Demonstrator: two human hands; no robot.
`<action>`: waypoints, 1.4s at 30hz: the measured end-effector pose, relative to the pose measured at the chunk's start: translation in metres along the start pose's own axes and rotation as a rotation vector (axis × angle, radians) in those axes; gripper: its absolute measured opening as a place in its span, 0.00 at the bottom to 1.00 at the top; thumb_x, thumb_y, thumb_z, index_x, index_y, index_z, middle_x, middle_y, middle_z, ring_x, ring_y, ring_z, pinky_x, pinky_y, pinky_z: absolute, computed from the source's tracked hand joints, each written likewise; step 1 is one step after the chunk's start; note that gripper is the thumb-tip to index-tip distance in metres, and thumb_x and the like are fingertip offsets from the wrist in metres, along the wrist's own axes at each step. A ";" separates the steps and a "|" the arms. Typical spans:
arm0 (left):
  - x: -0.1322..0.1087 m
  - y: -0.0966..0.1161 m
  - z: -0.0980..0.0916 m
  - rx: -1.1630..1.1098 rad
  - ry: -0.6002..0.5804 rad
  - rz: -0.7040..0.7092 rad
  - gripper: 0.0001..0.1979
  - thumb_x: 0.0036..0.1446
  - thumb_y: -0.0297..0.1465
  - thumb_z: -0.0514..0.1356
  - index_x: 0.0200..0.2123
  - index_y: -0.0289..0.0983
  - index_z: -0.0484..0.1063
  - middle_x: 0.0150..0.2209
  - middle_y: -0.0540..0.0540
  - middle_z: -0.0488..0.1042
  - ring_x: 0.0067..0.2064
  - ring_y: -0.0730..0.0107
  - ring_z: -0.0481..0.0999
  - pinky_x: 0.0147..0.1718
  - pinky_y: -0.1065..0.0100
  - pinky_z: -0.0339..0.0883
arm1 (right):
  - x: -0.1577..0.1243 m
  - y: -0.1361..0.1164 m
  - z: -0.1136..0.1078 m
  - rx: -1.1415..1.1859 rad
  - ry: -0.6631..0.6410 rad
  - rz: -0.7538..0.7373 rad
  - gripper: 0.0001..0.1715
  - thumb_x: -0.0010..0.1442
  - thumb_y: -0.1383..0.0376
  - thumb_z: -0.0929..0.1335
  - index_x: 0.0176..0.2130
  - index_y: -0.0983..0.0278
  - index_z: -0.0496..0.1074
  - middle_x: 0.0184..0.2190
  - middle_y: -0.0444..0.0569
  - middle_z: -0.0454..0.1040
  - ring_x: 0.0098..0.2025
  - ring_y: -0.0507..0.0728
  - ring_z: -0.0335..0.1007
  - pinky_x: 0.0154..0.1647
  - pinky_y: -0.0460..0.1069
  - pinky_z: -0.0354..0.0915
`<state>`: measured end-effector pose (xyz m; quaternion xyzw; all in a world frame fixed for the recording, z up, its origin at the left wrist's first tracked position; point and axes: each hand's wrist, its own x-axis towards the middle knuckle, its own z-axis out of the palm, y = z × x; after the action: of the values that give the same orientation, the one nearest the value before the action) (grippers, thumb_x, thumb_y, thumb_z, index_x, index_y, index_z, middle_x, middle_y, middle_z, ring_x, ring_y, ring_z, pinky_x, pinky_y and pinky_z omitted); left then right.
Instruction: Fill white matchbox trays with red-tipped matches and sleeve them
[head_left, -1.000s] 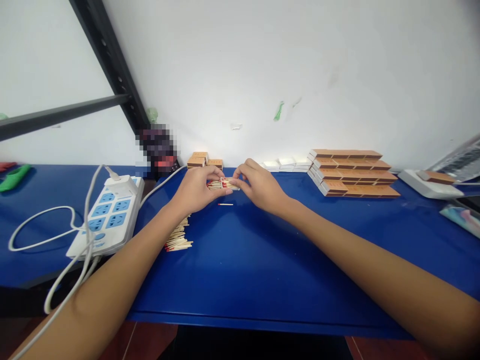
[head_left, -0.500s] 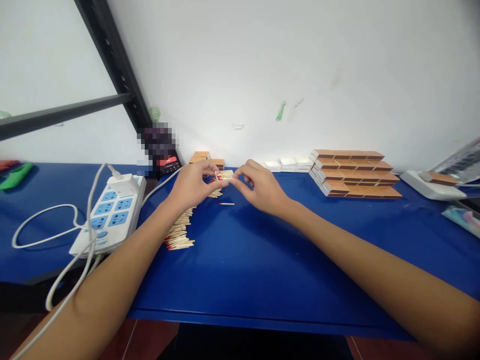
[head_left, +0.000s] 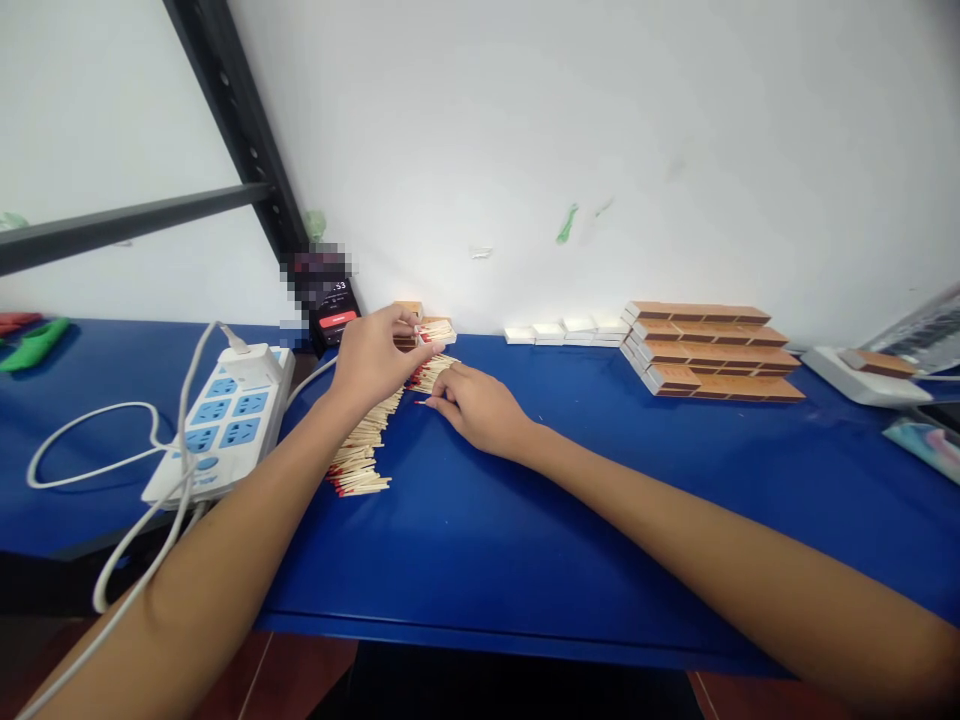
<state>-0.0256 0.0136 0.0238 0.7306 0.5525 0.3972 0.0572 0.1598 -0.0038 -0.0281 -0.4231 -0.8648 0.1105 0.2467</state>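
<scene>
OK, nearest you is the blue table [head_left: 525, 520], with both your forearms over its edge. The match pile [head_left: 364, 455] runs in a loose line from below your left wrist up to just under your left grip. The power strip [head_left: 221, 420] sits left of that wrist, apart from the pile.

Your right hand [head_left: 480, 410] lies knuckles-up on the table. Its fingertips are down at a loose match [head_left: 421, 402] whose red head pokes out to their left. Can't tell if it's pinched or only touched.

Just above and left of those fingertips, your left hand [head_left: 375, 355] is clenched on the match tray [head_left: 435, 330], held over the far end of the pile, matches inside.

Behind the left grip are small brown boxes [head_left: 409, 310] and a phone [head_left: 334, 310] at the wall. Right of both grips are white trays [head_left: 566, 330], then the sleeve stack [head_left: 709, 350], well apart.
</scene>
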 end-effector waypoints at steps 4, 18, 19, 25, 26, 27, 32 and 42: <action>0.000 -0.001 0.000 -0.013 0.009 0.013 0.18 0.53 0.42 0.75 0.42 0.41 0.78 0.43 0.46 0.86 0.48 0.53 0.86 0.48 0.58 0.77 | 0.000 0.000 0.005 0.002 0.018 -0.042 0.08 0.74 0.63 0.67 0.49 0.62 0.76 0.43 0.50 0.75 0.41 0.56 0.70 0.42 0.50 0.60; 0.000 -0.002 0.001 0.009 0.006 0.028 0.18 0.53 0.43 0.75 0.42 0.41 0.78 0.43 0.47 0.86 0.49 0.52 0.86 0.49 0.57 0.77 | 0.000 0.002 0.003 -0.012 0.003 -0.046 0.09 0.74 0.66 0.66 0.47 0.62 0.77 0.43 0.49 0.74 0.41 0.56 0.70 0.42 0.50 0.60; 0.000 -0.002 0.001 0.008 0.006 0.029 0.18 0.53 0.44 0.75 0.42 0.42 0.78 0.43 0.47 0.86 0.49 0.52 0.86 0.49 0.57 0.77 | 0.000 0.003 0.002 -0.007 0.003 -0.046 0.08 0.73 0.66 0.66 0.45 0.62 0.77 0.43 0.49 0.74 0.40 0.55 0.69 0.42 0.50 0.60; 0.000 -0.001 -0.001 0.020 -0.010 0.023 0.17 0.54 0.43 0.74 0.41 0.42 0.77 0.42 0.46 0.86 0.50 0.50 0.85 0.51 0.55 0.76 | 0.000 0.004 -0.001 -0.061 -0.062 -0.014 0.07 0.74 0.65 0.66 0.42 0.64 0.73 0.41 0.51 0.74 0.40 0.57 0.69 0.41 0.51 0.60; 0.000 -0.002 -0.001 0.023 -0.012 0.028 0.17 0.54 0.43 0.74 0.41 0.42 0.76 0.42 0.46 0.86 0.50 0.50 0.85 0.51 0.55 0.75 | -0.001 0.005 -0.002 -0.072 -0.071 -0.013 0.07 0.74 0.65 0.66 0.42 0.64 0.72 0.42 0.52 0.74 0.41 0.57 0.69 0.42 0.51 0.60; 0.000 -0.002 0.000 0.024 -0.014 0.031 0.17 0.54 0.42 0.74 0.41 0.42 0.76 0.43 0.46 0.86 0.50 0.50 0.85 0.51 0.55 0.75 | -0.001 0.006 -0.004 -0.078 -0.077 -0.013 0.07 0.74 0.65 0.65 0.43 0.64 0.72 0.42 0.52 0.74 0.41 0.57 0.69 0.43 0.51 0.61; 0.001 -0.009 0.003 0.028 -0.074 0.045 0.18 0.53 0.43 0.75 0.41 0.42 0.76 0.42 0.45 0.86 0.49 0.51 0.86 0.49 0.57 0.75 | -0.004 0.018 -0.023 -0.053 -0.014 0.008 0.07 0.75 0.65 0.64 0.44 0.64 0.71 0.43 0.52 0.73 0.40 0.57 0.68 0.43 0.51 0.61; -0.006 -0.001 0.013 0.033 -0.242 0.124 0.17 0.52 0.43 0.74 0.40 0.42 0.77 0.42 0.45 0.85 0.48 0.51 0.85 0.46 0.58 0.75 | -0.001 0.039 -0.044 -0.066 0.163 0.045 0.06 0.73 0.65 0.64 0.44 0.63 0.71 0.44 0.53 0.73 0.41 0.59 0.68 0.42 0.52 0.60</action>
<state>-0.0182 0.0136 0.0118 0.8068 0.5017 0.2998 0.0866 0.2095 0.0182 -0.0063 -0.4579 -0.8352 0.0528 0.2999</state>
